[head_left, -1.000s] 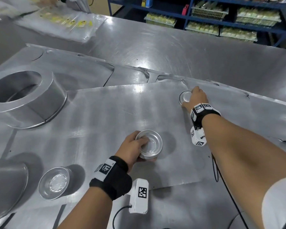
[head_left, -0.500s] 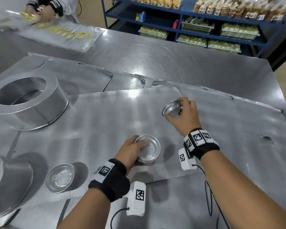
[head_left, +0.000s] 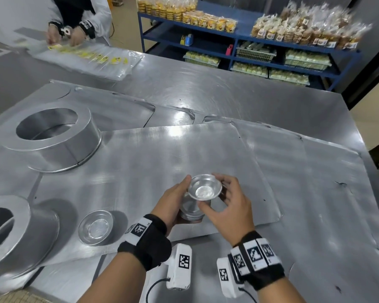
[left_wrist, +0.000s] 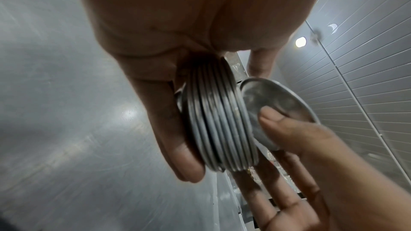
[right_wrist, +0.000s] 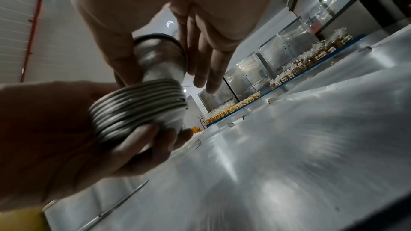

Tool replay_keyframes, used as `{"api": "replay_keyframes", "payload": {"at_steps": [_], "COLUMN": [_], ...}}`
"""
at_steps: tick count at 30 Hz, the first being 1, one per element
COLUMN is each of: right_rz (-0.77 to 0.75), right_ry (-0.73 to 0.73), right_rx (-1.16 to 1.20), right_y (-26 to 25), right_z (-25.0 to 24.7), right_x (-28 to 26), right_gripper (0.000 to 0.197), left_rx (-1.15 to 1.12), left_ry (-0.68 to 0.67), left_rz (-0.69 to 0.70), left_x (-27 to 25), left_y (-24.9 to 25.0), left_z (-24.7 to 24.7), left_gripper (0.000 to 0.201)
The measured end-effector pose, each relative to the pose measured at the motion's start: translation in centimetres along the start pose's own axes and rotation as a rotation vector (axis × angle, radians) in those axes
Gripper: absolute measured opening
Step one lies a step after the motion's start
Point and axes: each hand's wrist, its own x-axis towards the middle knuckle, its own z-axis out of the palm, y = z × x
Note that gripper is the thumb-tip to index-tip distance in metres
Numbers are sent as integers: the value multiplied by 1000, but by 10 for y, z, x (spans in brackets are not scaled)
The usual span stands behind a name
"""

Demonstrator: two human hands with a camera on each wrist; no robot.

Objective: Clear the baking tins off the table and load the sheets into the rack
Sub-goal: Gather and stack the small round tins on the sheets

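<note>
Above the top baking sheet, a fresh small tin meets the stack of nested tins.

A second ago the right hand was reaching to the sheet's far side for this tin; now its fingers pinch the tin just over the stack, which the left hand holds with fingers clamped round it. That spot is cleared. One loose tin remains left of the stack, and two large round pans beyond it, so I judge the sheets not yet ready for racking.
</note>
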Motion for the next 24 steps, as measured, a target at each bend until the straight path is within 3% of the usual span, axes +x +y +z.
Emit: {"api": "replay_keyframes", "payload": {"at_steps": [4,10,24], "right_rz": [-18,-27,35], "right_ry": [-50,-147,-470], "right_rx": [30,52,162], "right_y": [-2,-7,-28], "right_z": [8,22,72], "right_x": [-15,-28,-37], "right_gripper": [70,63,51], "left_rx": [-24,-9,-100], "left_ry": [48,117,295], "left_rz": [7,43,99], "left_x": [-8,-21,-75], "left_y": [-2,-10,-18], "left_z": [-4,-14,-76], "left_gripper": [50,25,22]}}
